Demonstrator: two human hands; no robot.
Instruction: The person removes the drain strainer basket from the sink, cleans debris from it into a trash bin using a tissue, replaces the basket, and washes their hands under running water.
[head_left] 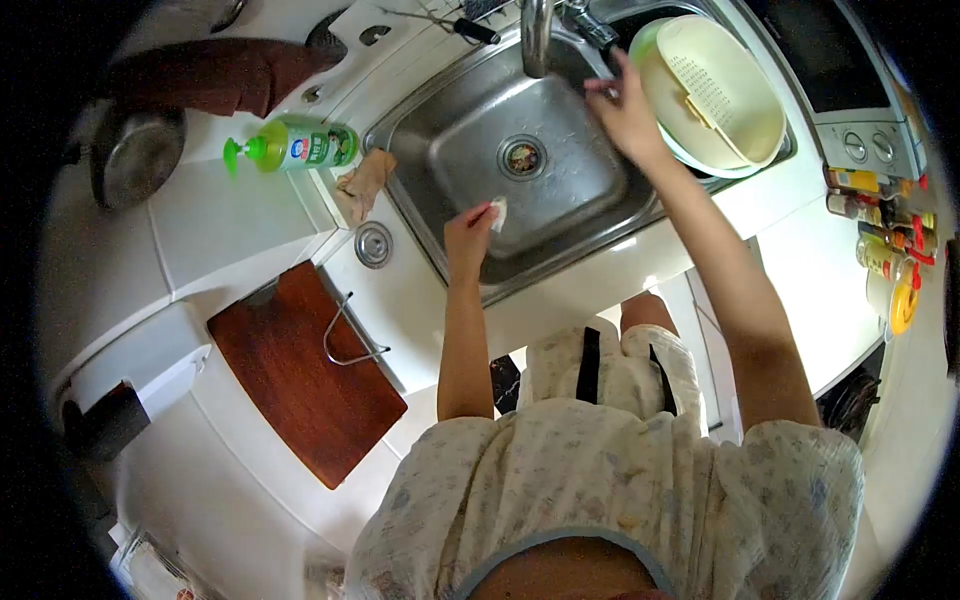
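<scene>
Over the near left side of the steel sink, my left hand is closed with its fingertips on a small white piece, too small to name for certain. My right hand hovers at the far right of the basin, fingers stretched and apart, holding nothing that I can see. It is close to the cream colander and just below a black fitting beside the faucet. Wet metal surrounds the drain strainer in the middle of the basin, and bits lie in it.
Left of the sink are a green soap bottle, a crumpled tan cloth and a round metal drain plug. A dark red wooden board is nearer me. Several seasoning bottles and a microwave stand right.
</scene>
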